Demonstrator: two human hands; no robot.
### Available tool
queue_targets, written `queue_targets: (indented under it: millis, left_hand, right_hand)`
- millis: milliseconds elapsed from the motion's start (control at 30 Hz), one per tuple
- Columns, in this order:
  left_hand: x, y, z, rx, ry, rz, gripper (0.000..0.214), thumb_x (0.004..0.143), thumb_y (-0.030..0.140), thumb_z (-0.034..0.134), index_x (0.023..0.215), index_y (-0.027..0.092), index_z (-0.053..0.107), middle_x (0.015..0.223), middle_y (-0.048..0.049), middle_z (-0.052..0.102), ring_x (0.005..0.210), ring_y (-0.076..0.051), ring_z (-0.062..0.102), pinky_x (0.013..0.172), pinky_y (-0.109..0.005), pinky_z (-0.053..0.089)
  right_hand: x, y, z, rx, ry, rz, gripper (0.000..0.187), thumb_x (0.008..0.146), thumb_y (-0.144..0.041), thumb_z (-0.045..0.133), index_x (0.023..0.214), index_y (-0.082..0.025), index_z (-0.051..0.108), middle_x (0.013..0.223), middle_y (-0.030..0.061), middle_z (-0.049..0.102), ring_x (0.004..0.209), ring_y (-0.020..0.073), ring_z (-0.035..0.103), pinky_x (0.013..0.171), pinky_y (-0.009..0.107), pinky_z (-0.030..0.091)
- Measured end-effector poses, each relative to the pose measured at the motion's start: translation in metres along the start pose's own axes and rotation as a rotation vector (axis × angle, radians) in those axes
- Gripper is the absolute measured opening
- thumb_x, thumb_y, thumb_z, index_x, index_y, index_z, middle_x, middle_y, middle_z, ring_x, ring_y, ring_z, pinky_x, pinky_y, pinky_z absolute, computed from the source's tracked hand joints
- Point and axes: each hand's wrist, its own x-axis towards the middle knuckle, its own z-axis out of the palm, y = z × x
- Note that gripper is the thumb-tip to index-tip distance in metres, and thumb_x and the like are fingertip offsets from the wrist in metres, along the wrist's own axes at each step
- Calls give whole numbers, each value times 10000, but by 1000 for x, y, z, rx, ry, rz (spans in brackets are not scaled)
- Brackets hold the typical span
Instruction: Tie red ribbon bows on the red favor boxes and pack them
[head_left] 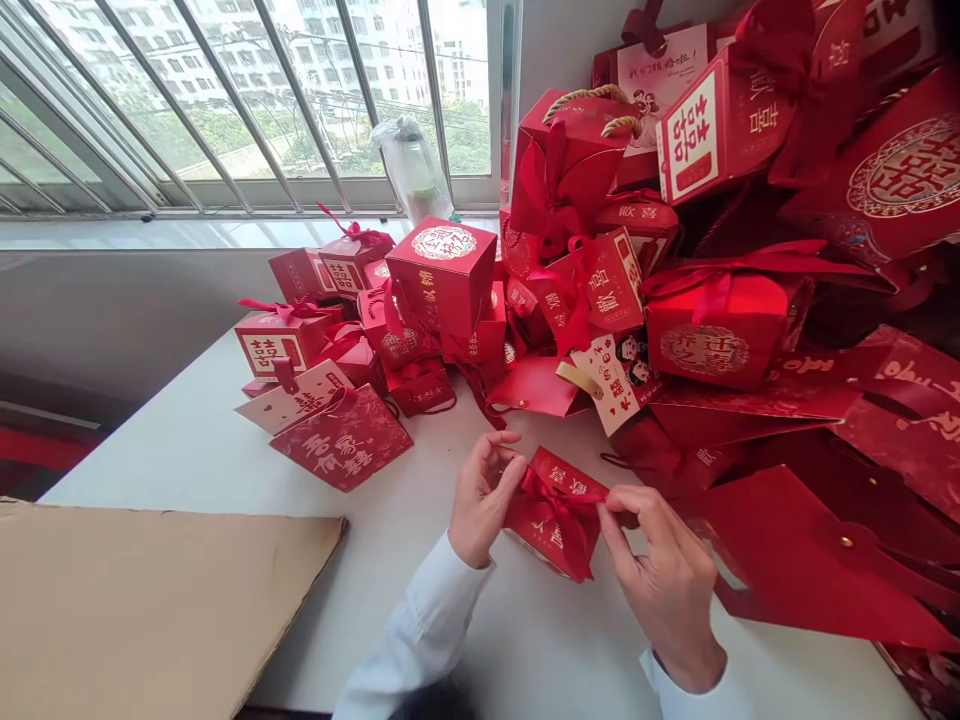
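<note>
A white table [187,440] stands against a barred window [225,100] that looks out on daylight and apartment blocks. A flat cardboard sheet [150,600] lies at the near left, and a heap of red gift boxes [712,330] and paper bags fills the far and right side. In front of you, near the middle of the table, a small red box [544,535] rests tilted on the surface, with a red ribbon [566,510] tied across its top. Your left hand [480,505] is curled, its thumb and forefinger pinched on the ribbon where it meets the box's left edge. Your right hand [667,580] pinches the ribbon's right end between thumb and forefinger, with the other fingers loosely folded. The box is probably thin card, so it should be light, easy to dent and likely to slide on the smooth tabletop. Steady it by its corners or side walls, not the flat faces (those would buckle first). The ribbon looks soft and satiny, probably slippery, so grip it close to the knot with your fingertips.
</note>
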Motion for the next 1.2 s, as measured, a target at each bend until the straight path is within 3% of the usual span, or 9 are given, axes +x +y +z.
queue_targets:
  millis: [67,167,333,433,533,767,967,1067,1200]
  left_hand:
    - [0,-1,0,5,2,13,338,828,403,597,1047,157,525,723,17,517,629,-101,466,582,-216,363]
    - [-2,-1,0,19,3,20,339,830,409,592,1048,158,524,727,15,514,636,-103,465,569,-211,362]
    - [-3,-2,-3,13,-15,14,340,839,415,580,1056,162,516,735,17,514,650,-105,473,603,-220,389]
    - [-3,-3,-5,12,-23,9,328,845,405,575,1051,156,519,723,23,511,642,-98,471,618,-222,382]
    - [-2,-4,-7,3,-31,-8,334,843,411,577,1051,156,520,724,26,508,642,-98,482,621,-224,384]
    - [-3,-3,-8,-7,-37,-31,361,824,443,595,1044,165,525,735,19,517,655,-112,514,620,-233,408]
    - [-3,-2,-7,-1,-42,-28,333,827,419,597,1027,162,533,732,16,518,636,-103,480,586,-218,384]
    - [-4,-2,-7,-3,-51,-24,312,838,399,586,1028,158,528,732,17,518,637,-98,470,596,-217,379]
    - [-4,-3,-7,0,-47,-12,298,847,385,575,1035,160,520,740,16,520,657,-103,491,640,-231,394]
  right_hand:
    - [-1,-1,1,0,19,40,145,887,-98,531,801,-210,494,691,-36,579,596,92,547,637,207,436]
    - [-2,-3,3,39,6,193,56,883,-180,560,866,-216,520,670,-47,542,560,95,496,587,205,427]
    - [-1,5,-2,361,-197,486,205,860,-348,591,1022,-224,586,812,1,572,704,135,543,636,229,478]
    - [-4,16,-7,544,-334,570,262,853,-391,585,1047,-216,607,990,56,591,817,161,568,695,259,504]
    - [-8,25,-11,592,-381,607,248,840,-402,595,1005,-219,628,1007,59,588,845,168,566,701,258,502]
    - [-4,25,-12,691,-407,546,109,825,-327,630,813,-225,591,896,18,571,860,153,556,700,218,476]
    - [6,15,-8,708,-398,475,176,828,-298,635,730,-217,515,779,-11,559,778,137,561,678,215,463]
    - [8,8,-4,492,-300,442,160,847,-285,615,741,-215,516,709,-31,565,651,113,538,611,206,442]
    - [4,0,4,35,-24,234,126,867,-200,576,756,-205,516,672,-41,581,611,100,536,626,209,415]
